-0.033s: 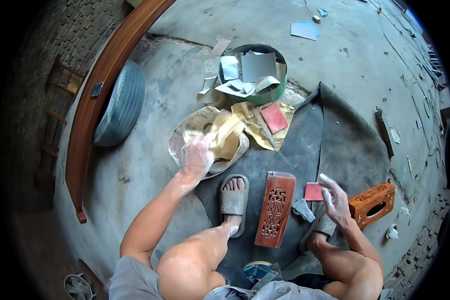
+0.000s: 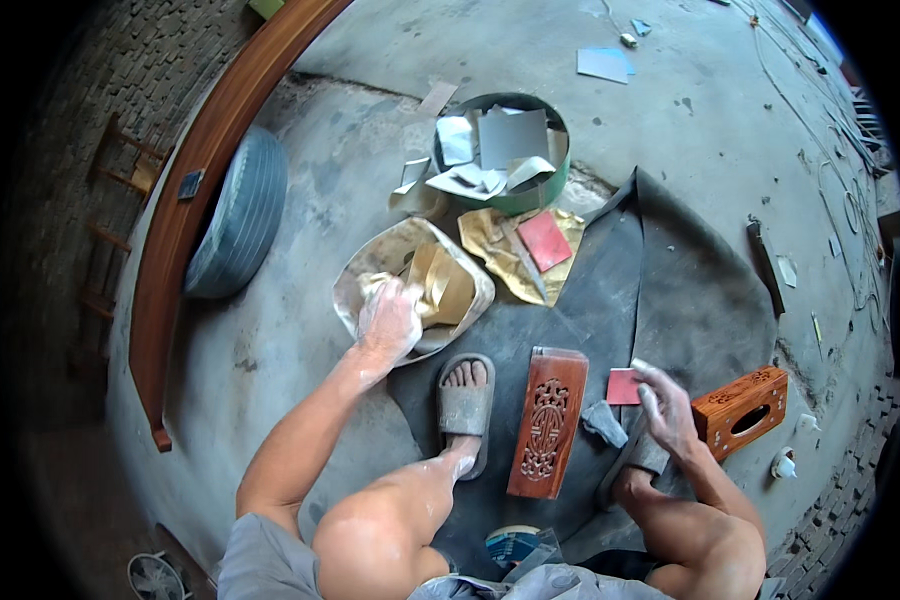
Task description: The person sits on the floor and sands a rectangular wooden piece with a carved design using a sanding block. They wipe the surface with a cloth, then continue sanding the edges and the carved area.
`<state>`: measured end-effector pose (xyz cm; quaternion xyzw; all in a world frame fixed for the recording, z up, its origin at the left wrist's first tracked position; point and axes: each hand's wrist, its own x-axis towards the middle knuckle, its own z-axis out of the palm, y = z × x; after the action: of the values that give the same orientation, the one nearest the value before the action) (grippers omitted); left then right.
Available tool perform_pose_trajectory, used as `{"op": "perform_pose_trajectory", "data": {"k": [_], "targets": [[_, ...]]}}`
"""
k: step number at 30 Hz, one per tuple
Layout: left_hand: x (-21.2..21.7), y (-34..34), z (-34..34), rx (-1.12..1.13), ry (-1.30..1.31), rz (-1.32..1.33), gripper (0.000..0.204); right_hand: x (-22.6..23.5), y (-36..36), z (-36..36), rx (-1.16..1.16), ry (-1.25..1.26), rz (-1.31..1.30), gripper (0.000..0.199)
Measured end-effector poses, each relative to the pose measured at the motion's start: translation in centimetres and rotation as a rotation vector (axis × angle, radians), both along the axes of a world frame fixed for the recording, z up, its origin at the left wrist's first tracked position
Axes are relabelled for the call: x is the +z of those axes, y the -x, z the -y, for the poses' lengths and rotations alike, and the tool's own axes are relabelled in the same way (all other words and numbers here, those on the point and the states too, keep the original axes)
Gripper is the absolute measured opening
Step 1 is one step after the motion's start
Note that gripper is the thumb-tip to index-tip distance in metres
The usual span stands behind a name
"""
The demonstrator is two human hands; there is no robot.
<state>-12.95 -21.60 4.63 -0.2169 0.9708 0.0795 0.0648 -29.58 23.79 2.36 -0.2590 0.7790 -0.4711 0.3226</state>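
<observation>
My left hand (image 2: 390,320), dusted white, is closed over the mouth of an off-white bag (image 2: 346,290). Its fingers grip a crumpled pale-yellow sheet (image 2: 375,284), though the fingertips are partly hidden. More stiff yellow-brown sheets (image 2: 448,290) stand in the bag. My right hand (image 2: 667,408) hovers near my right knee with its fingers stretched and apart, nothing in them. Just left of it lies a small red square pad (image 2: 623,386), with a crumpled grey cloth (image 2: 605,424) below. A carved reddish wooden box (image 2: 548,425) rests between my feet.
A second wooden box (image 2: 740,412) with an oval slot lies at right. Beyond the bag, a gold sheet (image 2: 485,235) carries another red pad (image 2: 544,240). A round green tub (image 2: 555,190) holds grey sheets. A tyre (image 2: 240,220) leans by a long wooden beam (image 2: 160,300).
My left hand has drawn the crumpled yellow sheet back from the gold sheet and down into the bag. My right hand has stayed nearly in place.
</observation>
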Motion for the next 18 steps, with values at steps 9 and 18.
{"op": "perform_pose_trajectory", "data": {"k": [9,18], "targets": [[2.6,19.7,0.4,-0.318,-0.194,-0.007,0.044,-5.4,-3.5,-4.1,0.001,-0.177,0.101,0.026],[-8.1,25.8,-3.7,-0.211,-0.100,-0.224,0.014,-6.3,-4.8,-7.3,0.125,-0.188,0.076,0.029]]}}
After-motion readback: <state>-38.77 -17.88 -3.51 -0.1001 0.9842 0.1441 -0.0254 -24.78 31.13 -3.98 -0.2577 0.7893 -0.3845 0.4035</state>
